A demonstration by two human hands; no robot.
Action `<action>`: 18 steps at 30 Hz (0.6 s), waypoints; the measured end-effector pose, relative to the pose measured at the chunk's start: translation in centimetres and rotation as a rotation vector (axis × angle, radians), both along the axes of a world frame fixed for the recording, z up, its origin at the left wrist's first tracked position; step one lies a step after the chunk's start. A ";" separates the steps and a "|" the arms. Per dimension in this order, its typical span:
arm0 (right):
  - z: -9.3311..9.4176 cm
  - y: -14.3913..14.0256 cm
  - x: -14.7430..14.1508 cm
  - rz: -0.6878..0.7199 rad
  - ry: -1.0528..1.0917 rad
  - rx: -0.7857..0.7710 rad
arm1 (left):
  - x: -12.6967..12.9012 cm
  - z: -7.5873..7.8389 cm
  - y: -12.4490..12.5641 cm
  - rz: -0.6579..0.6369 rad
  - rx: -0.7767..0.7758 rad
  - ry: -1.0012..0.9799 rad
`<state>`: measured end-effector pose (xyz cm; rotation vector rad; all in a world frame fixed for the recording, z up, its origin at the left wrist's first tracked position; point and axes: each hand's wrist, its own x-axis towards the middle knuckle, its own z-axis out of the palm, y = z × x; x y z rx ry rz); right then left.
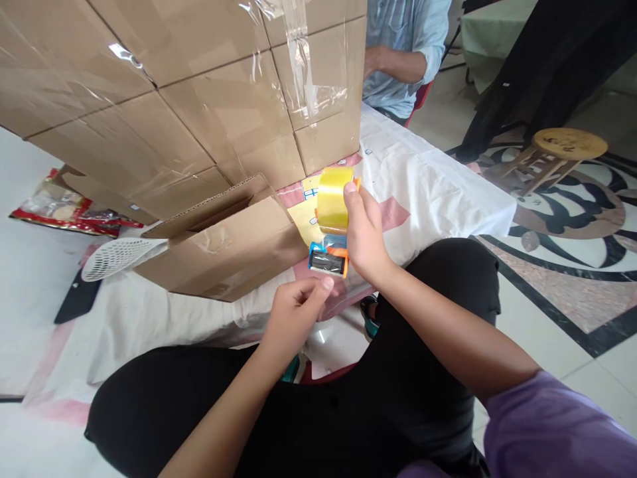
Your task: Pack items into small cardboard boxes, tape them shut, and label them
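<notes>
My right hand (365, 232) is wrapped round the side of a tape dispenser (328, 259) with blue and orange parts and a toothed cutting edge. A thick roll of yellowish clear tape (335, 199) sits on it, farther from me than the cutter. Just below the cutter is my left hand (296, 312), thumb and forefinger pressed together. What they pinch, if anything, is too small or see-through to make out. To the left of the dispenser, a narrow cardboard box (233, 252) with raised flaps lies on the cloth-covered table (423, 179).
Taped cardboard boxes (199, 99) form a tall stack behind. On the left are a white perforated scoop (119, 257), a black flat object (77, 299) and red-edged plastic packaging (64, 206). Another person (405, 60) sits beyond the stack. A wooden stool (567, 146) stands right.
</notes>
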<state>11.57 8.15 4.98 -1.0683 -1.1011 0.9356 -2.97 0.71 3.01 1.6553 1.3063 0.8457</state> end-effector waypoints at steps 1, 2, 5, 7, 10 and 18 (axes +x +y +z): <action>0.1 -0.2 0.1 -0.014 0.008 0.042 | 0.4 -0.2 0.0 -0.005 -0.123 -0.117; 0.3 -0.3 0.1 -0.024 0.020 0.088 | 0.7 -0.4 0.0 0.002 -0.202 -0.215; 0.5 -0.8 0.1 -0.026 0.011 0.152 | 1.0 -0.9 0.2 0.034 -0.317 -0.429; 0.5 -1.1 0.1 -0.019 -0.024 0.133 | 0.9 -0.8 0.3 0.022 -0.391 -0.550; 0.4 -1.4 0.1 0.002 -0.049 0.071 | 0.7 -0.6 0.3 0.000 -0.482 -0.659; 0.1 -1.4 -0.1 -0.013 -0.033 0.125 | 1.0 -0.7 0.1 0.108 -0.395 -0.560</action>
